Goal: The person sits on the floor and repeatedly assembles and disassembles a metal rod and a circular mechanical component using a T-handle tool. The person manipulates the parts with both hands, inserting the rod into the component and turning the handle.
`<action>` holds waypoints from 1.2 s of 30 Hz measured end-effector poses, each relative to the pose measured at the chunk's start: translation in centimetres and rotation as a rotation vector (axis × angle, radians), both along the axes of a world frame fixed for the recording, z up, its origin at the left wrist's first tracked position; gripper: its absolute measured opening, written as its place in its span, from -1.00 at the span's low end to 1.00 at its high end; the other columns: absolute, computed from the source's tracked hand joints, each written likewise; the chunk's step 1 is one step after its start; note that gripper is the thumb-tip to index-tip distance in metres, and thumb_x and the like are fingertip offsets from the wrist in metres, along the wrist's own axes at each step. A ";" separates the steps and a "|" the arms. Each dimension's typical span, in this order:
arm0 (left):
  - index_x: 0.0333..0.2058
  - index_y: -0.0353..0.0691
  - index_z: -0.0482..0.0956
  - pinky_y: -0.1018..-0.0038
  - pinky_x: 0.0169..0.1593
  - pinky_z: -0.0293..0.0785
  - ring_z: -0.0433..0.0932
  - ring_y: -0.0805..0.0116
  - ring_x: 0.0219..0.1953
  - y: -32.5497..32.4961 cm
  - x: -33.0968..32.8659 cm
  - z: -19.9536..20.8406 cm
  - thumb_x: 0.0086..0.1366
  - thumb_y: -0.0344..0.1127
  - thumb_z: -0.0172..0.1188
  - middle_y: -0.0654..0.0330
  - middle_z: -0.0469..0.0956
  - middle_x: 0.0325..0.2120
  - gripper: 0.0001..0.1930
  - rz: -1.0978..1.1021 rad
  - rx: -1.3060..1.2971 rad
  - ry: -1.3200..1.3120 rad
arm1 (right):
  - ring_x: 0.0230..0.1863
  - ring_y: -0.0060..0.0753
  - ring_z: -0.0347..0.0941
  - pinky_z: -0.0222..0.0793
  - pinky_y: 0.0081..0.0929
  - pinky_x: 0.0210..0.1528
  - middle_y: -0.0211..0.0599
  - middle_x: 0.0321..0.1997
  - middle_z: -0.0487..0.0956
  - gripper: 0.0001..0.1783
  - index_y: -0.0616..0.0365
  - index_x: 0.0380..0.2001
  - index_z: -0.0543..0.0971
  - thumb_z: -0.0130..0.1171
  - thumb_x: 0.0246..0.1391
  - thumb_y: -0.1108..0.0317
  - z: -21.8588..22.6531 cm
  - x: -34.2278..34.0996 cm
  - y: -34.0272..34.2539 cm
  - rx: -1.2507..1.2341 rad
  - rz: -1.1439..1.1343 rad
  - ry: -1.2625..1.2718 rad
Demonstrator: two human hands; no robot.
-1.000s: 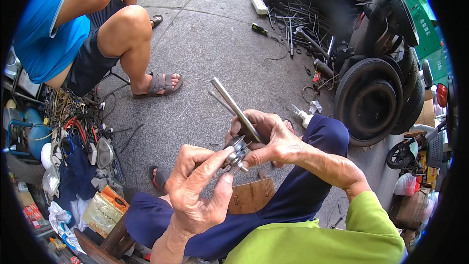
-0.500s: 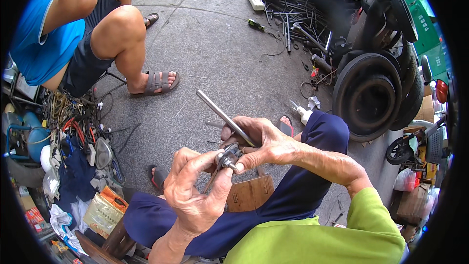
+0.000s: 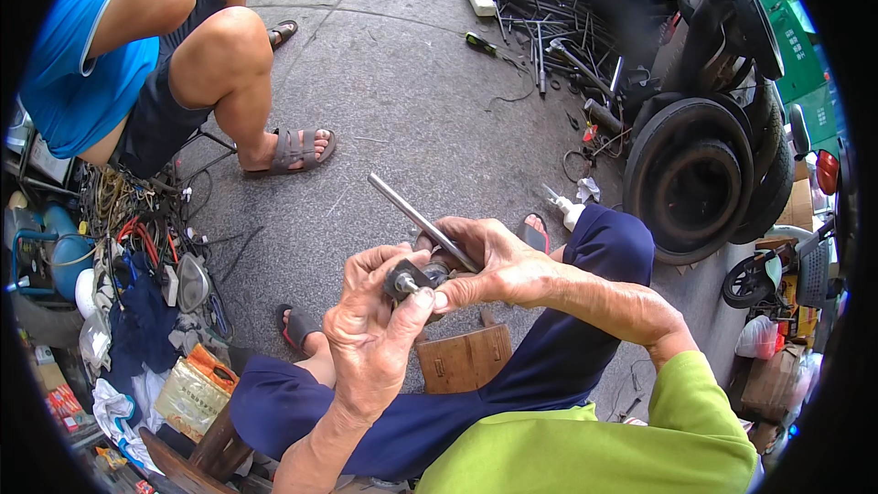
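Observation:
Both of my hands meet above my lap around a small dark metal part (image 3: 402, 280) with a bright round stub sticking out of it. My left hand (image 3: 370, 334) is closed on this part, its thumb pressed by the stub. My right hand (image 3: 508, 265) reaches in from the right, its thumb against the part's other side. A straight, slim metal rod (image 3: 412, 213) also lies in the right hand, tilted with its free end up and to the left. Fingers hide much of the part and the rod's lower end.
A small wooden stool (image 3: 466, 359) stands between my legs. Another person (image 3: 229, 64) sits at far left. Tyres (image 3: 690, 178) and scattered tools (image 3: 558, 46) lie at right, a white bottle (image 3: 569, 210) by my knee. Cables and bags (image 3: 197, 393) crowd the left.
My left hand has risen a little and turned, so the dark part shows a different face with its stub. The right hand and the rod stay nearly still.

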State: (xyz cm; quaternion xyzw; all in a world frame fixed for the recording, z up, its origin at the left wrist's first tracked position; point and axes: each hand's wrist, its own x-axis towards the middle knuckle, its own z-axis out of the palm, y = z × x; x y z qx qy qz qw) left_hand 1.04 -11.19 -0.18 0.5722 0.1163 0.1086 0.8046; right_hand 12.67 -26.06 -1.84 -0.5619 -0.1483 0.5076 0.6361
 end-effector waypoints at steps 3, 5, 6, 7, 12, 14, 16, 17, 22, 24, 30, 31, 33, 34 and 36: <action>-0.06 -0.39 0.55 0.59 -0.06 0.47 0.51 0.49 -0.13 -0.2 0.1 0.4 0.26 -0.47 0.20 0.17 0.54 -0.21 -0.73 0.004 -0.070 0.061 | -0.17 -0.54 0.36 0.30 -0.52 -0.09 -0.37 -0.26 0.47 -0.29 0.29 -0.06 0.43 0.54 -0.20 0.14 0.1 0.1 0.0 -0.041 0.005 -0.033; -0.07 -0.42 0.53 0.55 -0.07 0.48 0.54 0.46 -0.17 -0.1 0.1 0.4 0.29 -0.45 0.17 0.12 0.57 -0.20 -0.74 -0.007 0.020 0.051 | -0.21 -0.55 0.35 0.26 -0.50 -0.11 -0.39 -0.31 0.47 -0.27 0.28 -0.07 0.44 0.54 -0.22 0.07 0.2 0.1 0.0 -0.074 0.018 -0.048; -0.07 -0.43 0.53 0.53 -0.07 0.49 0.55 0.45 -0.18 0.0 0.1 0.4 0.31 -0.44 0.15 0.10 0.58 -0.19 -0.75 -0.011 0.065 0.046 | -0.21 -0.53 0.35 0.26 -0.49 -0.10 -0.38 -0.30 0.47 -0.25 0.29 -0.06 0.44 0.55 -0.23 0.07 0.4 0.2 0.0 -0.094 0.032 -0.046; -0.08 -0.43 0.52 0.51 -0.06 0.50 0.56 0.41 -0.17 -0.2 0.1 0.5 0.31 -0.43 0.15 0.07 0.58 -0.19 -0.75 0.000 0.125 0.021 | -0.20 -0.52 0.36 0.26 -0.48 -0.09 -0.37 -0.30 0.48 -0.23 0.30 -0.06 0.44 0.56 -0.25 0.06 0.4 0.2 0.1 -0.113 0.046 -0.044; -0.14 -0.45 0.52 0.37 -0.04 0.51 0.59 0.16 -0.14 -0.1 0.5 0.3 0.30 -0.39 0.14 -0.05 0.58 -0.21 -0.76 0.059 0.563 -0.178 | -0.29 -0.50 0.37 0.29 -0.50 -0.21 -0.38 -0.35 0.47 -0.23 0.28 -0.13 0.45 0.57 -0.30 0.00 -0.1 -0.2 0.1 -0.078 -0.057 -0.105; -0.15 -0.48 0.50 0.26 0.00 0.47 0.56 0.04 -0.09 0.5 1.0 0.6 0.27 -0.47 0.08 -0.08 0.57 -0.21 -0.78 0.120 0.816 -0.314 | -0.42 -0.55 0.35 0.30 -0.56 -0.35 -0.48 -0.49 0.41 -0.37 0.18 -0.32 0.47 0.56 -0.27 -0.02 0.0 -0.3 0.2 -0.041 -0.132 -0.144; -0.16 -0.46 0.52 0.21 -0.02 0.49 0.57 -0.03 -0.11 1.4 1.4 0.7 0.24 -0.45 0.11 -0.09 0.57 -0.23 -0.77 0.206 0.980 -0.360 | -0.48 -0.62 0.34 0.32 -0.56 -0.39 -0.54 -0.60 0.35 -0.45 0.12 -0.48 0.44 0.53 -0.23 -0.04 0.5 0.2 0.3 -0.230 -0.114 -0.205; -0.15 -0.46 0.52 0.17 -0.01 0.47 0.56 -0.03 -0.10 2.2 1.5 0.8 0.23 -0.47 0.10 -0.08 0.57 -0.23 -0.76 0.237 1.079 -0.352 | -0.57 -0.67 0.30 0.31 -0.54 -0.49 -0.57 -0.66 0.29 -0.47 0.09 -0.58 0.42 0.47 -0.16 -0.08 2.1 0.6 0.0 -0.402 -0.055 -0.225; -0.13 -0.45 0.52 0.15 0.01 0.45 0.56 -0.04 -0.09 4.5 1.3 1.3 0.28 -0.40 0.08 -0.03 0.57 -0.21 -0.75 0.411 1.284 -0.333 | -0.61 -0.65 0.44 0.29 -0.58 -0.58 -0.49 -0.71 0.43 -0.53 0.21 -0.39 0.64 0.19 0.15 -0.06 3.6 0.7 -0.1 -0.587 0.005 -0.355; -0.12 -0.44 0.52 0.15 0.01 0.45 0.55 -0.05 -0.09 5.2 1.3 1.4 0.30 -0.38 0.07 -0.03 0.57 -0.21 -0.74 0.448 1.320 -0.319 | -0.59 -0.63 0.44 0.30 -0.55 -0.55 -0.46 -0.68 0.45 -0.48 0.20 -0.34 0.65 0.17 0.14 -0.12 2.5 1.1 -0.9 -0.630 0.033 -0.437; -0.15 -0.45 0.53 0.38 -0.15 0.52 0.62 0.24 -0.25 6.7 2.6 1.2 0.32 -0.41 0.07 -0.01 0.62 -0.30 -0.78 0.525 0.893 -0.047 | -0.63 -0.73 0.22 0.13 -0.56 -0.62 -0.56 -0.69 0.36 -0.63 0.17 -0.49 0.58 0.18 0.21 0.07 1.8 1.8 -2.2 -0.334 -0.303 -0.805; -0.19 -0.48 0.53 0.49 -0.26 0.50 0.59 0.42 -0.34 7.1 3.5 1.7 0.30 -0.47 0.06 0.05 0.64 -0.35 -0.81 0.501 0.860 0.012 | -0.63 -0.73 0.24 0.16 -0.57 -0.62 -0.56 -0.69 0.35 -0.62 0.16 -0.50 0.58 0.17 0.21 0.06 0.9 2.0 -2.5 -0.290 -0.343 -0.669; -0.21 -0.47 0.54 0.54 -0.33 0.44 0.50 0.53 -0.42 8.5 4.7 2.1 0.26 -0.51 0.06 0.15 0.63 -0.41 -0.82 0.474 0.728 0.040 | -0.62 -0.73 0.33 0.28 -0.59 -0.59 -0.56 -0.69 0.37 -0.57 0.19 -0.53 0.56 0.16 0.21 0.03 3.0 2.3 -2.2 -0.294 -0.381 -0.433; -0.21 -0.47 0.54 0.55 -0.37 0.42 0.46 0.56 -0.46 9.2 5.2 1.9 0.25 -0.50 0.07 0.18 0.62 -0.44 -0.82 0.460 0.714 0.009 | -0.60 -0.69 0.43 0.36 -0.58 -0.58 -0.51 -0.69 0.41 -0.51 0.22 -0.52 0.56 0.13 0.21 -0.04 2.8 2.3 -2.5 -0.257 -0.396 -0.390; -0.26 -0.49 0.53 0.55 -0.44 0.36 0.40 0.59 -0.51 9.4 5.7 1.8 0.26 -0.47 0.06 0.20 0.60 -0.47 -0.83 0.446 0.742 0.036 | -0.60 -0.64 0.48 0.36 -0.55 -0.60 -0.47 -0.68 0.43 -0.46 0.24 -0.47 0.58 0.09 0.22 -0.09 2.9 2.6 -3.1 -0.256 -0.374 -0.398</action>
